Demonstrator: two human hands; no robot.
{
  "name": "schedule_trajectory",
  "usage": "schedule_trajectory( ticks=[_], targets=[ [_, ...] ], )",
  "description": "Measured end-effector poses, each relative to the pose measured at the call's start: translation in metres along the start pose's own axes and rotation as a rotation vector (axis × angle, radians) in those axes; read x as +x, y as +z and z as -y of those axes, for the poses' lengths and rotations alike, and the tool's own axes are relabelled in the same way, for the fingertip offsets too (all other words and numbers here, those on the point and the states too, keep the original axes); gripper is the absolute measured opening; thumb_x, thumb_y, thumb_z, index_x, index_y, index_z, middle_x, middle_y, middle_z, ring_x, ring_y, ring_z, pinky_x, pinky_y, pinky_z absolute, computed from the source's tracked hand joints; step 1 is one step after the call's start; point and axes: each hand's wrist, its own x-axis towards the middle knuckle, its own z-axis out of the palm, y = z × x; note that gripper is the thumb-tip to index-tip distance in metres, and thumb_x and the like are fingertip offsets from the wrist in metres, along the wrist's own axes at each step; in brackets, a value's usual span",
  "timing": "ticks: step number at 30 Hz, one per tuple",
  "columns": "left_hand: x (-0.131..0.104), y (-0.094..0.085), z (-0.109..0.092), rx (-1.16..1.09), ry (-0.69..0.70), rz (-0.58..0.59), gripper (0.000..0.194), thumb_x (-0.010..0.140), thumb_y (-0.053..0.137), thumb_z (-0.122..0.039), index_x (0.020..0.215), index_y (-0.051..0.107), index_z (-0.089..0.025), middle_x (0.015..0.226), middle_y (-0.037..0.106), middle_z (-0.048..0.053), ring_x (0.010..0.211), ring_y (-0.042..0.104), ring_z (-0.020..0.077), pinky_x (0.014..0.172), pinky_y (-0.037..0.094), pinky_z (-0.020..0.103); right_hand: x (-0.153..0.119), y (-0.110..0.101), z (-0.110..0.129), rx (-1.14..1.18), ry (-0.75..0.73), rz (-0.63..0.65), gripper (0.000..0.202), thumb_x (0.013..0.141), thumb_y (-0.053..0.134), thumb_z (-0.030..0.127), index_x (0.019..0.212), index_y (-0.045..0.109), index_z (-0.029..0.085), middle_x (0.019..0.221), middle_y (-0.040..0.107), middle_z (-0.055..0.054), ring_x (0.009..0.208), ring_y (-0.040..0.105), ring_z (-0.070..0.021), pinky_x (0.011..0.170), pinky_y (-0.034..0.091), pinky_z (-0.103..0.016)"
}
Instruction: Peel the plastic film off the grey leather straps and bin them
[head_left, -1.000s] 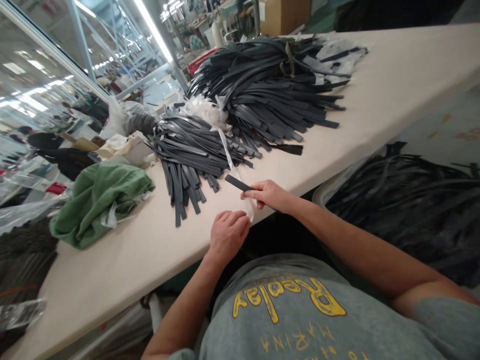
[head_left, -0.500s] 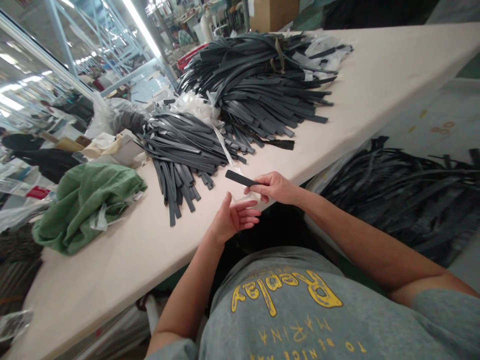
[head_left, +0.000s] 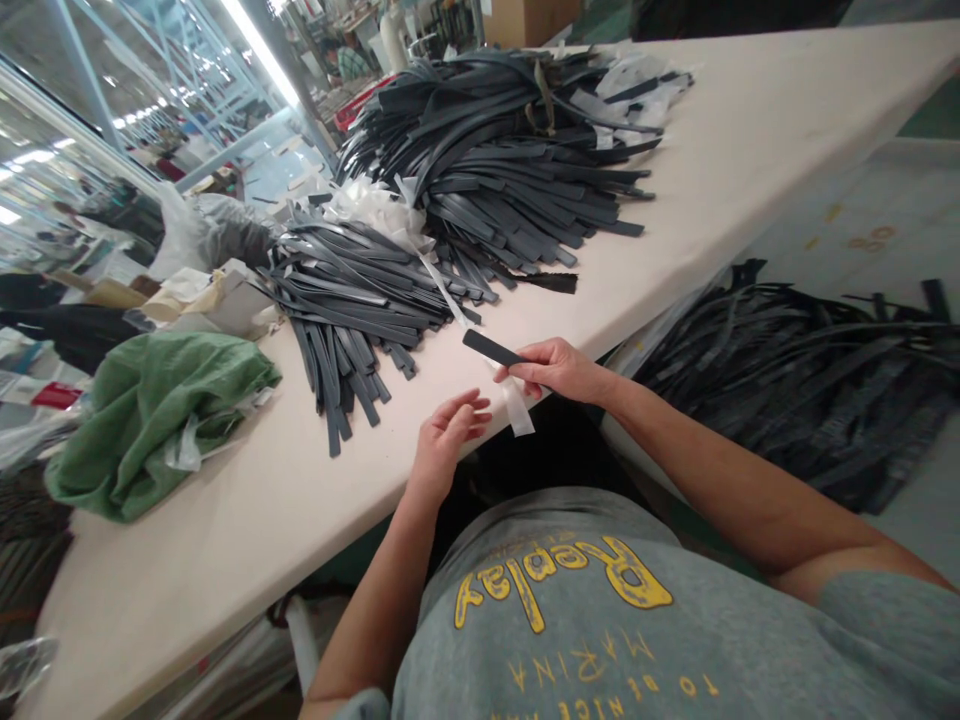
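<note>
While the right hand (head_left: 559, 368) grasps a dark strip (head_left: 491, 347) between thumb and fingers just above the near edge of the counter (head_left: 757, 120), the left hand (head_left: 442, 440) is beside it with its fingers released, half curled and holding nothing. The strip's free end points away from the person, toward the piles. A white ribbon (head_left: 519, 412) hangs below the right fingers, its loose end at the counter's near edge; whether those fingers also pinch it cannot be told. More white ribbon leads back past the strip's free end to a white heap (head_left: 379, 210) lying between two piles of similar strips. The smaller pile (head_left: 367, 310) fans out toward the near edge, left of the hands, while the larger pile (head_left: 517, 160) spreads along the far edge. Nearer the counter's left end lies a crumpled green cloth (head_left: 165, 410), well apart from both hands. Beyond the near edge, to the right and lower than the counter, sits another mass of dark strips (head_left: 795, 370).
</note>
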Motion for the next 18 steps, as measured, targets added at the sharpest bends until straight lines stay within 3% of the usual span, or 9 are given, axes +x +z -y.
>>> schedule_trajectory(
  ticks=[3,6,10,14,16,18],
  targets=[
    [0.002,0.015,0.001,0.014,-0.209,0.182,0.050,0.073,0.073,-0.057,0.103,0.074,-0.017,0.095,0.076,0.011,0.079,0.071,0.0192,0.070,0.054,0.027,0.002,0.005,-0.003,-0.073,-0.017,0.031,0.040,0.084,0.060,0.044,0.099,0.075,0.009,0.052,0.054,0.004,0.047,0.048,-0.0079,0.049,0.036,-0.021],
    [0.006,0.027,0.003,0.071,-0.264,0.247,0.047,0.069,0.077,-0.055,0.094,0.076,-0.016,0.090,0.077,0.011,0.076,0.070,0.0184,0.067,0.051,0.026,0.001,0.007,-0.004,-0.161,-0.035,0.049,0.040,0.086,0.057,0.042,0.100,0.074,0.009,0.051,0.054,0.004,0.046,0.047,-0.0082,0.047,0.034,-0.020],
    [0.012,0.030,0.006,0.201,-0.247,0.312,0.045,0.070,0.074,-0.054,0.090,0.076,-0.015,0.084,0.076,0.009,0.071,0.067,0.0170,0.066,0.049,0.026,-0.003,0.005,-0.001,-0.243,-0.069,0.058,0.037,0.087,0.054,0.040,0.097,0.074,0.010,0.055,0.056,0.003,0.048,0.051,-0.0090,0.048,0.037,-0.020],
    [0.019,0.026,0.009,0.423,-0.033,0.229,0.026,0.073,0.073,-0.042,0.084,0.075,-0.019,0.073,0.071,0.001,0.064,0.059,0.0134,0.062,0.045,0.025,-0.006,0.003,0.006,-0.332,-0.107,0.050,0.034,0.087,0.052,0.036,0.094,0.074,0.010,0.062,0.060,0.002,0.048,0.052,-0.0088,0.049,0.040,-0.021],
    [0.022,0.026,0.010,0.416,-0.003,0.208,0.019,0.072,0.075,-0.037,0.078,0.072,-0.020,0.065,0.067,-0.002,0.058,0.054,0.0114,0.058,0.042,0.024,-0.006,0.003,0.008,-0.354,-0.123,0.044,0.033,0.088,0.052,0.035,0.094,0.074,0.011,0.066,0.062,0.001,0.050,0.053,-0.0087,0.051,0.041,-0.021],
    [0.024,0.029,0.009,0.312,-0.071,0.254,0.019,0.069,0.077,-0.036,0.073,0.071,-0.018,0.059,0.064,-0.002,0.053,0.053,0.0103,0.055,0.041,0.023,-0.005,0.003,0.009,-0.370,-0.133,0.034,0.031,0.088,0.052,0.033,0.092,0.074,0.012,0.068,0.064,0.001,0.051,0.054,-0.0089,0.052,0.042,-0.022]
  ],
)
